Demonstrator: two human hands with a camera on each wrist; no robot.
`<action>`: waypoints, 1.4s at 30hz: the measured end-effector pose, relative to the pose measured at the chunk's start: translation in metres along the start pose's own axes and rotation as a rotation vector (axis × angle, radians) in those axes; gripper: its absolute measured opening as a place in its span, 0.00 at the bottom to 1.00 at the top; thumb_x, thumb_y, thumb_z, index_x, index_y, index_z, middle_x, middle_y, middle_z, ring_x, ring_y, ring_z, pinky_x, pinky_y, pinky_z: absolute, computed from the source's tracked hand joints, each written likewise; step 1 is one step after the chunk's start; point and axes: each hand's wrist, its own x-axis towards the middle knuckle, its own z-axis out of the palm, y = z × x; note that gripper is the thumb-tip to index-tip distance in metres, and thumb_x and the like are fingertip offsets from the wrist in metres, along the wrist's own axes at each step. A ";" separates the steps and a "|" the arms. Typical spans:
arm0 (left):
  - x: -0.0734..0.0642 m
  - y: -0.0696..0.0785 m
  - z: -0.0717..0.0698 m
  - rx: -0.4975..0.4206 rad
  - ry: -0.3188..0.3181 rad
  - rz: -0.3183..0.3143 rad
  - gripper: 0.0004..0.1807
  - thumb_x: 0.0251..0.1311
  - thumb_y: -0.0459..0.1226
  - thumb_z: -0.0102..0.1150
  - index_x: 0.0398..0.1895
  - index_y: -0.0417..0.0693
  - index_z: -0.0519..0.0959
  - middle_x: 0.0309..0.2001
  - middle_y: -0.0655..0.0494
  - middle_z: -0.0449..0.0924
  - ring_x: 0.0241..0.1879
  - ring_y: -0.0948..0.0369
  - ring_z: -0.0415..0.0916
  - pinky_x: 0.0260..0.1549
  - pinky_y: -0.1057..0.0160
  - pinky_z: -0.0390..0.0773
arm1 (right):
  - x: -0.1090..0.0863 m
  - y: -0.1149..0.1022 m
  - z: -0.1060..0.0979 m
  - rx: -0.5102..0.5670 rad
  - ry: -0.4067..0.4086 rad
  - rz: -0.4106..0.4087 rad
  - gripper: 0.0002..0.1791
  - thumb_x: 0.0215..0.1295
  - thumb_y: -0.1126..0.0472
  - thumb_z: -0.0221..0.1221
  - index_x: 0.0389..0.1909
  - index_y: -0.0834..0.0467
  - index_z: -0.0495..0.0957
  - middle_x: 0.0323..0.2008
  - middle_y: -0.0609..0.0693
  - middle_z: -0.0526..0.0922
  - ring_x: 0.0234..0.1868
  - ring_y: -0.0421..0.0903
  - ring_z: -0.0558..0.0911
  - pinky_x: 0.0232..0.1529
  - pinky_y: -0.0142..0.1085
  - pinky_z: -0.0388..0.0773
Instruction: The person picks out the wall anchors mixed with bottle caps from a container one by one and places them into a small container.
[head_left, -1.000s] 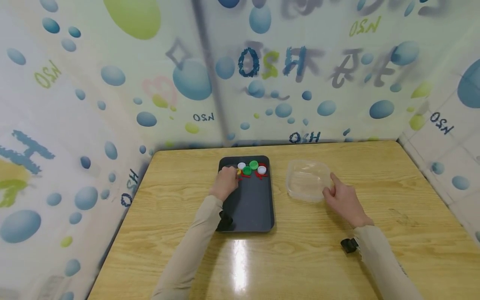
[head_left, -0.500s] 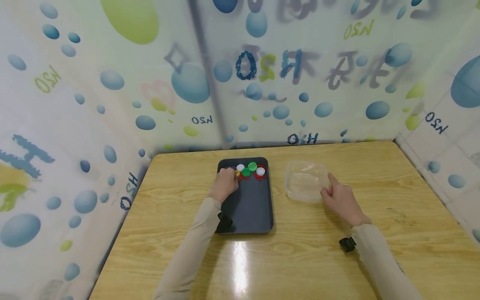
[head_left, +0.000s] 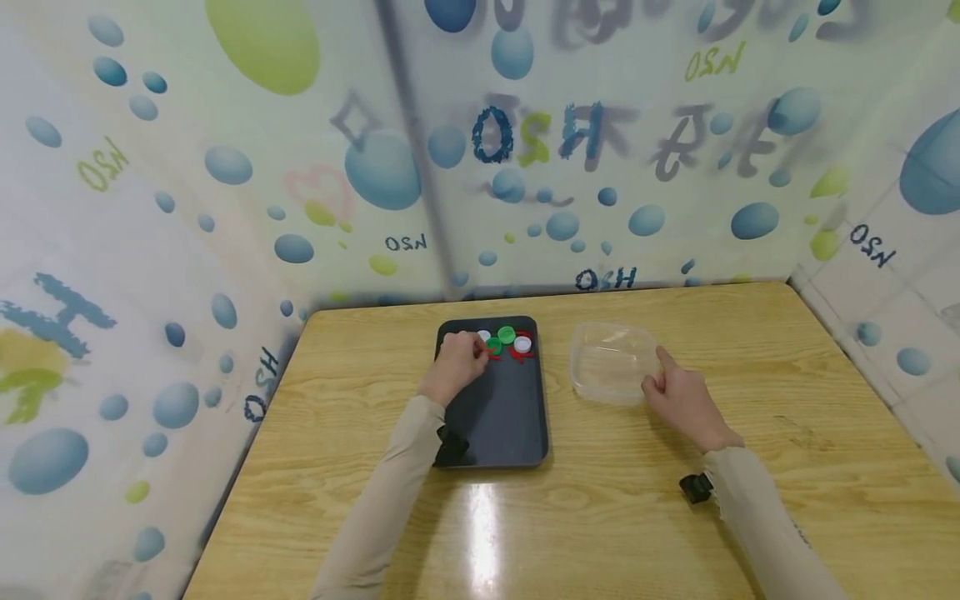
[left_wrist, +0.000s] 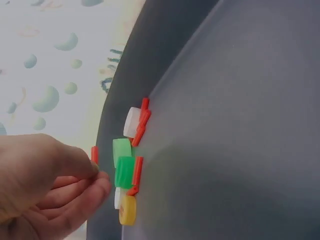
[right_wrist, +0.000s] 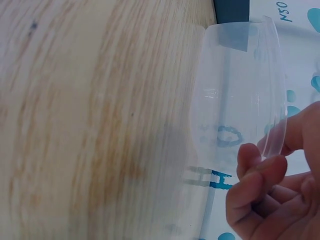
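My left hand [head_left: 455, 365] is over the far left part of a dark grey tray [head_left: 501, 421]. Between its thumb and forefinger it pinches a short red stick [left_wrist: 94, 154], held up off the tray. Below lie bottle caps: a green one [left_wrist: 125, 172], a light green one [left_wrist: 121, 151], a white one [left_wrist: 132, 122], a yellow one [left_wrist: 128, 210] and a partly hidden white one [left_wrist: 117, 198]. More red sticks [left_wrist: 138, 171] lie among them. To the right, my right hand [head_left: 686, 406] grips the rim of a clear plastic container [head_left: 611, 364] between thumb and fingers.
Tray and container stand side by side on a wooden table [head_left: 637, 517], with a strip of tabletop between them. A patterned wall [head_left: 525, 242] rises directly behind the table's far edge, with further walls at left and right.
My left hand has lifted a little and shifted right, with the red stick in its fingers; in the head view it now covers the yellow cap. The right hand keeps holding the container in place.
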 end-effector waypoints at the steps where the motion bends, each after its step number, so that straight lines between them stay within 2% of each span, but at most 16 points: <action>1: 0.000 0.000 0.000 -0.014 0.007 0.004 0.06 0.67 0.32 0.60 0.35 0.41 0.85 0.30 0.50 0.85 0.25 0.61 0.78 0.27 0.65 0.78 | 0.000 0.001 0.000 0.001 -0.002 0.004 0.34 0.74 0.62 0.47 0.73 0.79 0.53 0.12 0.42 0.62 0.11 0.35 0.55 0.15 0.31 0.59; 7: 0.001 0.001 0.002 -0.099 0.045 0.008 0.05 0.66 0.33 0.62 0.38 0.41 0.86 0.34 0.50 0.87 0.30 0.61 0.81 0.33 0.63 0.82 | 0.000 0.004 0.001 0.001 0.004 0.004 0.34 0.73 0.62 0.47 0.73 0.79 0.53 0.11 0.42 0.62 0.11 0.35 0.54 0.14 0.31 0.58; 18: 0.002 0.013 0.000 -0.305 0.117 0.048 0.05 0.63 0.36 0.66 0.38 0.46 0.88 0.33 0.54 0.89 0.32 0.61 0.84 0.36 0.62 0.84 | 0.001 0.003 -0.002 -0.006 -0.007 0.021 0.34 0.74 0.62 0.47 0.73 0.80 0.53 0.12 0.43 0.63 0.12 0.37 0.57 0.15 0.31 0.60; 26: 0.007 0.022 0.002 -0.394 0.136 0.113 0.06 0.64 0.37 0.66 0.39 0.46 0.89 0.35 0.53 0.90 0.34 0.60 0.86 0.37 0.62 0.85 | 0.001 0.003 -0.005 -0.002 -0.006 0.027 0.34 0.74 0.62 0.47 0.73 0.79 0.53 0.13 0.44 0.63 0.13 0.37 0.58 0.16 0.32 0.60; 33: 0.009 0.037 0.009 -0.456 0.084 0.122 0.06 0.66 0.37 0.66 0.41 0.46 0.88 0.36 0.54 0.89 0.34 0.62 0.85 0.36 0.64 0.84 | -0.001 0.004 -0.003 0.013 0.002 0.030 0.35 0.74 0.62 0.49 0.73 0.80 0.53 0.14 0.44 0.65 0.13 0.37 0.59 0.16 0.31 0.61; 37: 0.010 0.046 0.016 -0.443 0.044 0.135 0.05 0.66 0.36 0.66 0.41 0.47 0.87 0.35 0.54 0.89 0.33 0.63 0.84 0.34 0.67 0.83 | -0.002 0.002 -0.001 0.031 -0.018 0.045 0.35 0.74 0.62 0.49 0.74 0.79 0.52 0.13 0.44 0.64 0.12 0.37 0.59 0.16 0.31 0.61; 42: 0.013 0.056 0.021 -0.435 0.026 0.166 0.06 0.66 0.36 0.65 0.42 0.45 0.87 0.38 0.52 0.88 0.35 0.63 0.84 0.35 0.68 0.83 | -0.001 0.000 0.003 -0.005 0.006 0.012 0.34 0.75 0.63 0.47 0.73 0.79 0.52 0.10 0.42 0.62 0.10 0.36 0.56 0.13 0.30 0.59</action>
